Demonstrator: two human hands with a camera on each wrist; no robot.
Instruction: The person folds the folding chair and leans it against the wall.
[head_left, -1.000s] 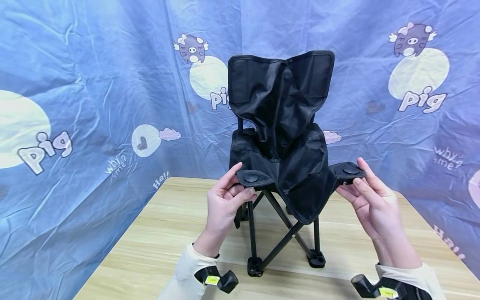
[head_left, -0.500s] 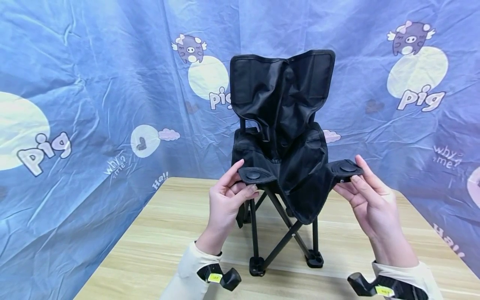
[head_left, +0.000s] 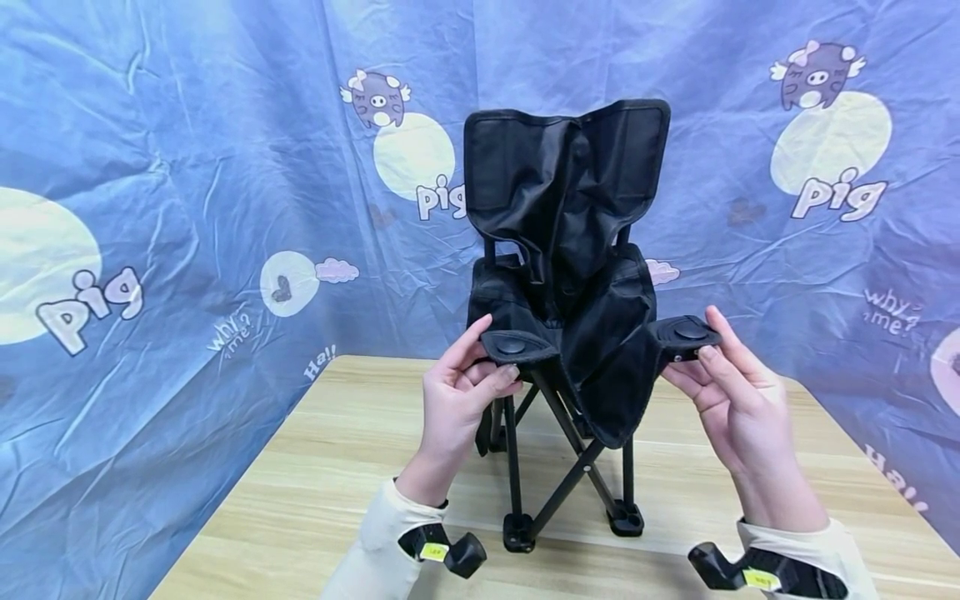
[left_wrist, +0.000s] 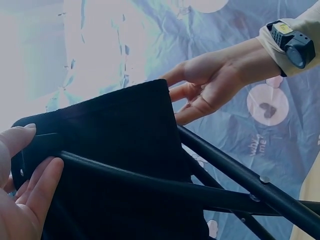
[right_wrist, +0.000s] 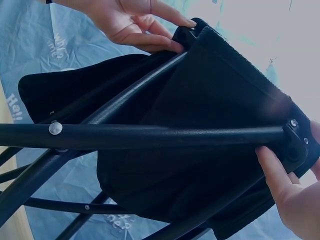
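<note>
A small black folding chair (head_left: pixel 607 358) stands partly unfolded on the table, its fabric seat sagging in a crease between crossed tube legs. My left hand (head_left: pixel 457 400) pinches the chair's front left corner (head_left: pixel 517 346), thumb toward me and index finger along the outer edge. On the other side my right hand (head_left: pixel 742 400) grips the front right corner (head_left: pixel 684 332) the same way. From below, the right wrist view shows a riveted tube (right_wrist: pixel 175 135) running to the corner at my right fingers (right_wrist: pixel 275 172). In the left wrist view, a dark tube (left_wrist: pixel 135 175) reaches my left fingertips (left_wrist: pixel 52 167).
The chair's feet (head_left: pixel 519 532) rest on a light wooden table (head_left: pixel 315 467). Behind hangs a blue curtain (head_left: pixel 187 167) printed with pigs and words. Each wrist wears a black camera on a strap (head_left: pixel 442 550) over a cream sleeve.
Both hands keep their hold on the corners. They have drawn slightly closer together, the left shifting right and the right shifting left and up a little. The front feet stand slightly closer together.
</note>
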